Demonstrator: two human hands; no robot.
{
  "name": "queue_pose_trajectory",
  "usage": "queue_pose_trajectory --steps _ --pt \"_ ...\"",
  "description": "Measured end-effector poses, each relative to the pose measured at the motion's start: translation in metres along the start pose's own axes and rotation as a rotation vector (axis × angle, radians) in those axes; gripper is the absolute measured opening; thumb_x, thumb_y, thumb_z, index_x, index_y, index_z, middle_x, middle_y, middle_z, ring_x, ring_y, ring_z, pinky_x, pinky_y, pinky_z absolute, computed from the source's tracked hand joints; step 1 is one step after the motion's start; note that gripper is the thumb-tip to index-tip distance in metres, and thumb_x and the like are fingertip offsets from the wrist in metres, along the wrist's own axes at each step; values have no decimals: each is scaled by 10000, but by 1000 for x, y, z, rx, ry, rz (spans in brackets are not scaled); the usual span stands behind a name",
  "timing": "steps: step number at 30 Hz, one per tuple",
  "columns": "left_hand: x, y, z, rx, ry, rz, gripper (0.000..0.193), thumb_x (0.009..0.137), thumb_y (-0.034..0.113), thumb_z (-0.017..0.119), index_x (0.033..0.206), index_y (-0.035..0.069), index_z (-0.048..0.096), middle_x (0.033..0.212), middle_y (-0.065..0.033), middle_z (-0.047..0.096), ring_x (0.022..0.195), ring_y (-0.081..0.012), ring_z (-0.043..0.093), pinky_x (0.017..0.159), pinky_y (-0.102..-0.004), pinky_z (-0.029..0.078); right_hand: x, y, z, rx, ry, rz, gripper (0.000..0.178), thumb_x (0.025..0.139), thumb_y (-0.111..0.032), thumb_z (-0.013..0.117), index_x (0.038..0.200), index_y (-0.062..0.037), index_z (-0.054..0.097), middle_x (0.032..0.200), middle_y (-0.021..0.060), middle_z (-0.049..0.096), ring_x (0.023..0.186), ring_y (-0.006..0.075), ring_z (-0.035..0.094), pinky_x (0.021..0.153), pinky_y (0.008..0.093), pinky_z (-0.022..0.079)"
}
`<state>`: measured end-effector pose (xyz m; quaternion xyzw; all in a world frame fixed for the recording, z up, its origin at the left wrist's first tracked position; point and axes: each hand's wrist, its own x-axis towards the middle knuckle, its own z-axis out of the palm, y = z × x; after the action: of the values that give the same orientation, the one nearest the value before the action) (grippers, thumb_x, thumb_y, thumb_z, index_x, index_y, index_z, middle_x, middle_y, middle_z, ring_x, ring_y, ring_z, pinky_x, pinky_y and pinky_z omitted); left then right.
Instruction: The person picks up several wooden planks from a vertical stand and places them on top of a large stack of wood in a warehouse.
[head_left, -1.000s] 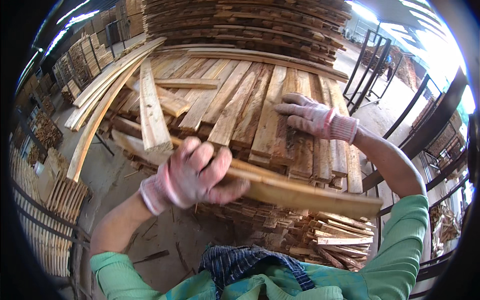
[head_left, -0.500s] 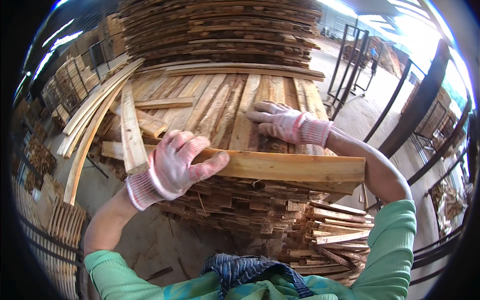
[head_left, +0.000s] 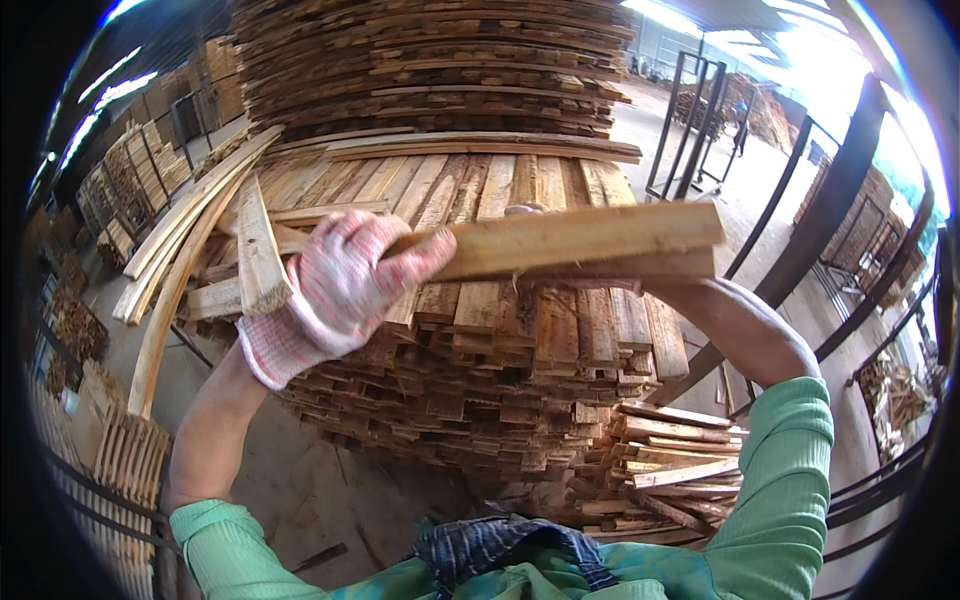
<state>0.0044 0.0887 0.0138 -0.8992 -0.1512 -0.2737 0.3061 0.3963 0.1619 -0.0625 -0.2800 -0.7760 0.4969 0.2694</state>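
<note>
My left hand, in a white and pink knitted glove, is closed on the left end of a wooden board. Its thumb lies along the board's near face. The board is held crosswise, raised above the stack, and a second piece of wood shows along its lower edge. Behind the board is my right hand; only a bit of its glove shows over the top edge, and its fingers are hidden. Below both hands lies a stack of boards, its top layer laid side by side, pointing away from me.
Long loose boards jut off the stack's left side. A tall pile of boards rises at the back. Short offcuts are heaped at the lower right. Dark metal frames stand on the right, with a person far off.
The board has risen and moved away from me, off the stack's near edge, with my left hand on it. My right hand, earlier flat on the stack, is now mostly behind the board.
</note>
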Motion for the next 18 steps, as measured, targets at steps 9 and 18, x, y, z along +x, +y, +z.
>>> queue_pose_trajectory --steps 9,18 --pt "27 -14 13 -282 -93 -7 673 746 19 700 1373 204 541 1119 -84 622 1039 -304 595 927 -445 477 -173 -82 -96 -982 695 36 409 1017 -217 495 1378 -27 533 1322 101 624 1219 211 592 1063 330 455" --pt "-2 -8 34 454 -238 221 607 909 267 456 1505 163 399 809 -86 438 702 -216 462 598 -352 453 -71 -159 89 -922 183 158 662 862 -233 715 1456 -92 459 1304 153 584 1172 310 585 999 400 472"
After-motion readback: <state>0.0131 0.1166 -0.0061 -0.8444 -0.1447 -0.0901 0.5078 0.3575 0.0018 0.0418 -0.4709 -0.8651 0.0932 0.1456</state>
